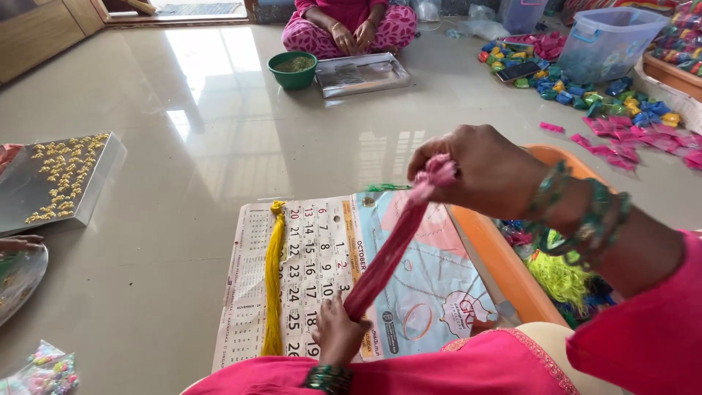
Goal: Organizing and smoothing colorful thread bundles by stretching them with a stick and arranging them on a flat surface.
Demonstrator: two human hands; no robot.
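At the far left a steel tray [44, 197] lies on the floor [183, 146], dotted with small golden beads [62, 179]. Below it sits a clear bag of coloured beads [45, 371], near the bottom corner. Further right, a calendar sheet [322, 249] is spread flat on the floor, and a yellow thread bundle [273, 281] lies lengthwise along its left part. The left hand [338, 330] is just above the lower edge of the calendar, fingers closed around the bottom end of a pink thread bundle [387, 252]. That bundle runs taut on a slant, up and to the right, over the calendar. Its top end is in the right hand [482, 172], which is closed in a fist around it, with a pink tuft sticking out at the knuckles. Green bangles [585, 216] ring the right wrist. Beneath that arm stands an orange tub [497, 256] holding neon yellow thread [559, 278]. Across the floor another person in pink sits behind a green bowl [292, 69] and a second steel tray [362, 73]. At the far right are a clear plastic box [610, 40] and scattered pink pieces [629, 139].
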